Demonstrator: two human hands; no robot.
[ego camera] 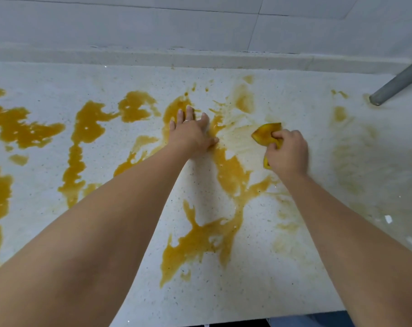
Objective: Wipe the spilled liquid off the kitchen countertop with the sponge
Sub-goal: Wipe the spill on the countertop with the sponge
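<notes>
A yellow sponge (pixel 267 134), soaked orange, is being gripped by the right hand (pixel 286 152) right of the frame's centre, its fingers (pixel 277 135) being curled tightly round it while it is being pressed against the speckled white bench (pixel 294 97). The left hand (pixel 190 133) is being held flat on the bench just left of the sponge, its fingers (pixel 189 113) being kept straight and released, with the fingertips lying in a patch of the orange liquid (pixel 89 123). A ring (pixel 187 120) is being worn on one of these fingers. The liquid is being shown in thick puddles across the left and centre of the frame, while only pale smears are being shown at the right. A grey metal tube (pixel 398 81) is being stood on the bench in the upper right corner, before the white tiled wall (pixel 153 24).
</notes>
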